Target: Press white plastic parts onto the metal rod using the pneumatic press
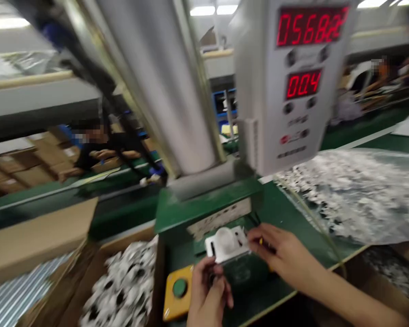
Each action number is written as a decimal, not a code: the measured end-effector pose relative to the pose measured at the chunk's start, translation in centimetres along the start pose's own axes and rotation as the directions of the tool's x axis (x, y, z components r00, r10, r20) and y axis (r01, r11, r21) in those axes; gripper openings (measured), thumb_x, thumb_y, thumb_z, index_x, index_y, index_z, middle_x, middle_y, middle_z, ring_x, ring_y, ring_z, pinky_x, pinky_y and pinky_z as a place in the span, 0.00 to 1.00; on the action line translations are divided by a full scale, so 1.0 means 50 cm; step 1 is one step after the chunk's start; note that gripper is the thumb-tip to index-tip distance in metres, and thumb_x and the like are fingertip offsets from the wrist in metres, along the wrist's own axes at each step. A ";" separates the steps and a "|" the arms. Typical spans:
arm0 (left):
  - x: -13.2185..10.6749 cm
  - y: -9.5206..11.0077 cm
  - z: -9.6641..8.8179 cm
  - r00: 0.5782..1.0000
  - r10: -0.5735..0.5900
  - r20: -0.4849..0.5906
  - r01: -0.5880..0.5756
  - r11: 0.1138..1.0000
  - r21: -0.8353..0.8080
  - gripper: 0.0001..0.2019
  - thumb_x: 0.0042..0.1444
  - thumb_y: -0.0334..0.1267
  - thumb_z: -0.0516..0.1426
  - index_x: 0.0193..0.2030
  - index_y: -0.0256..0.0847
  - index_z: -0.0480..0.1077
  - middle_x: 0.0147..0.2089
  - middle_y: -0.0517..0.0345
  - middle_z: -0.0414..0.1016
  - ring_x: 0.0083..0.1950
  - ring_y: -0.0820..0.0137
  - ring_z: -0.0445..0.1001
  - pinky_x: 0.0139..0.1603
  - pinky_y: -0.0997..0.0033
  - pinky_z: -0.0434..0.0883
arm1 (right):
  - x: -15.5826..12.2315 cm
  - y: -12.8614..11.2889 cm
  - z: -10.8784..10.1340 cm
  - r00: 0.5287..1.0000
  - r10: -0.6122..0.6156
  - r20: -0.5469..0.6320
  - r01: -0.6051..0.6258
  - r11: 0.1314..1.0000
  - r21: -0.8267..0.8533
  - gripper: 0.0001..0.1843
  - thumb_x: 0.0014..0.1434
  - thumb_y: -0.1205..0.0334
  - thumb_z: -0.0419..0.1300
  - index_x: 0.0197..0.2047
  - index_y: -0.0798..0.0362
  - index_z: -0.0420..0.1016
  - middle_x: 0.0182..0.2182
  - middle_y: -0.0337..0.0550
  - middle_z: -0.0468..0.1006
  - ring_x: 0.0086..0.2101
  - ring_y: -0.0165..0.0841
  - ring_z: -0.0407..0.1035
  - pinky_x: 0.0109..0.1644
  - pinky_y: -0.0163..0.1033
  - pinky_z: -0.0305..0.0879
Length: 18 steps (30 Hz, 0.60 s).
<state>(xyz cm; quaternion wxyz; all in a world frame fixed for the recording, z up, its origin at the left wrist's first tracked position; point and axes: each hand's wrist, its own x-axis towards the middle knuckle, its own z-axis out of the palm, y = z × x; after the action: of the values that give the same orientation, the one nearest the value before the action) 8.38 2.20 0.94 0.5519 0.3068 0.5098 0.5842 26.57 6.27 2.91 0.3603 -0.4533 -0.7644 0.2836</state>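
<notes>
A white plate-like part (226, 243) with a round raised middle and small dark slots lies on the green base of a press. My right hand (282, 254) is at its right end, thumb and fingers pinched together; a bit of yellow shows between them, but what they hold is hidden. In front of the part's left end is my left hand (209, 290), its fingers curled round something small and dark that is too blurred to name. Left of that hand sits a yellow box with a green push button (180, 288).
Above stands the press column (157, 81), with a red-digit control box (296, 86) on its right. A carton of white parts (126, 281) is at left; a plastic bag of white pieces (368, 195) lies at right. Beyond, a person (102, 145) sits at another bench.
</notes>
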 end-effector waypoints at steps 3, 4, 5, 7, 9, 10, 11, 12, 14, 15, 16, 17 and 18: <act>-0.003 -0.018 -0.032 1.000 -0.003 0.030 0.008 0.989 -0.149 0.10 0.50 0.35 0.59 0.39 0.41 0.63 0.32 0.60 0.66 0.23 0.76 0.65 0.15 0.80 0.61 | 0.036 0.019 0.025 0.984 -0.144 0.101 0.170 0.927 -0.333 0.13 0.67 0.62 0.42 0.44 0.52 0.66 0.35 0.43 0.69 0.29 0.31 0.62 0.30 0.36 0.54; -0.007 -0.020 -0.040 0.998 -0.023 0.051 0.030 0.987 -0.155 0.09 0.53 0.37 0.57 0.40 0.41 0.62 0.31 0.61 0.66 0.21 0.78 0.63 0.14 0.81 0.59 | 0.046 0.021 0.034 0.978 -0.151 0.142 0.197 0.892 -0.408 0.13 0.67 0.63 0.42 0.44 0.51 0.66 0.35 0.43 0.69 0.26 0.30 0.60 0.27 0.36 0.50; -0.012 -0.020 -0.047 0.996 -0.055 0.071 0.064 0.988 -0.139 0.08 0.55 0.39 0.55 0.41 0.42 0.61 0.29 0.62 0.65 0.19 0.79 0.61 0.12 0.82 0.57 | 0.055 0.022 0.041 0.974 -0.147 0.173 0.213 0.859 -0.466 0.12 0.67 0.63 0.42 0.44 0.51 0.65 0.35 0.42 0.69 0.25 0.30 0.59 0.26 0.36 0.48; -0.021 -0.015 -0.060 0.987 -0.125 0.097 0.133 0.988 -0.073 0.10 0.60 0.45 0.50 0.42 0.42 0.60 0.24 0.66 0.62 0.15 0.81 0.55 0.10 0.84 0.52 | 0.069 0.019 0.050 0.967 -0.149 0.205 0.239 0.807 -0.540 0.10 0.65 0.66 0.44 0.41 0.50 0.65 0.33 0.40 0.68 0.24 0.29 0.58 0.25 0.37 0.44; -0.026 -0.010 -0.072 0.983 -0.162 0.086 0.164 0.986 -0.018 0.14 0.60 0.51 0.48 0.40 0.42 0.61 0.21 0.69 0.56 0.15 0.82 0.51 0.10 0.85 0.48 | 0.080 0.013 0.052 0.954 -0.179 0.239 0.288 0.764 -0.578 0.10 0.64 0.69 0.45 0.38 0.51 0.66 0.31 0.40 0.68 0.24 0.29 0.58 0.25 0.38 0.43; -0.026 -0.008 -0.077 0.984 -0.163 0.073 0.165 0.986 -0.020 0.16 0.60 0.52 0.47 0.38 0.41 0.61 0.20 0.69 0.54 0.15 0.82 0.50 0.10 0.85 0.47 | 0.083 0.010 0.050 0.948 -0.190 0.256 0.308 0.751 -0.583 0.09 0.63 0.69 0.45 0.37 0.52 0.65 0.29 0.40 0.67 0.24 0.29 0.58 0.25 0.38 0.43; -0.024 -0.007 -0.082 0.985 -0.162 0.062 0.165 0.985 -0.043 0.17 0.60 0.53 0.46 0.36 0.41 0.61 0.20 0.69 0.53 0.16 0.81 0.50 0.11 0.85 0.47 | 0.086 0.007 0.047 0.943 -0.192 0.271 0.320 0.747 -0.583 0.09 0.63 0.70 0.46 0.35 0.52 0.65 0.28 0.39 0.66 0.24 0.29 0.58 0.25 0.38 0.43; -0.022 -0.007 -0.086 0.986 -0.160 0.054 0.164 0.983 -0.081 0.17 0.60 0.53 0.45 0.35 0.41 0.61 0.19 0.68 0.52 0.16 0.81 0.50 0.11 0.85 0.47 | 0.088 0.005 0.044 0.941 -0.184 0.283 0.320 0.751 -0.577 0.09 0.63 0.69 0.46 0.35 0.53 0.65 0.26 0.39 0.65 0.24 0.29 0.57 0.25 0.38 0.43; -0.015 -0.011 -0.092 0.985 -0.162 0.051 0.168 0.976 -0.141 0.15 0.61 0.51 0.44 0.34 0.41 0.60 0.19 0.68 0.53 0.15 0.80 0.50 0.10 0.84 0.46 | 0.089 0.000 0.040 0.946 -0.151 0.287 0.293 0.779 -0.555 0.10 0.64 0.68 0.44 0.34 0.52 0.64 0.24 0.38 0.64 0.23 0.30 0.56 0.25 0.37 0.44; -0.011 -0.014 -0.095 0.986 -0.157 0.052 0.163 0.975 -0.154 0.14 0.61 0.49 0.45 0.35 0.42 0.60 0.19 0.69 0.53 0.15 0.80 0.50 0.10 0.84 0.46 | 0.089 -0.001 0.039 0.949 -0.133 0.286 0.274 0.797 -0.538 0.11 0.65 0.67 0.43 0.33 0.52 0.63 0.23 0.37 0.64 0.22 0.30 0.56 0.25 0.37 0.44; -0.008 -0.018 -0.096 0.989 -0.143 0.046 0.149 0.978 -0.146 0.11 0.60 0.47 0.45 0.36 0.42 0.59 0.19 0.69 0.54 0.15 0.80 0.51 0.10 0.84 0.46 | 0.089 -0.002 0.040 0.953 -0.115 0.281 0.252 0.817 -0.519 0.12 0.66 0.65 0.42 0.34 0.52 0.63 0.24 0.37 0.65 0.22 0.30 0.57 0.25 0.37 0.45; -0.004 -0.022 -0.098 0.992 -0.120 0.033 0.123 0.985 -0.118 0.08 0.60 0.45 0.47 0.37 0.43 0.58 0.20 0.69 0.56 0.15 0.80 0.52 0.10 0.84 0.47 | 0.089 -0.003 0.042 0.955 -0.105 0.276 0.237 0.830 -0.504 0.13 0.66 0.65 0.41 0.34 0.51 0.63 0.25 0.37 0.66 0.23 0.29 0.58 0.25 0.36 0.46; -0.002 -0.026 -0.099 0.996 -0.085 0.017 0.086 0.993 -0.078 0.06 0.59 0.42 0.48 0.38 0.43 0.58 0.20 0.69 0.57 0.15 0.80 0.53 0.11 0.84 0.48 | 0.088 -0.004 0.044 0.956 -0.106 0.274 0.235 0.836 -0.496 0.13 0.67 0.65 0.41 0.35 0.51 0.63 0.26 0.37 0.67 0.24 0.30 0.59 0.26 0.36 0.47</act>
<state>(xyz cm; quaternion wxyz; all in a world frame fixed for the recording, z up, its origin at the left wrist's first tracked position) 4.28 0.68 -1.70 0.5916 0.2665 0.4953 0.5776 23.22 9.92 3.07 0.1538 -0.4270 -0.8872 0.0832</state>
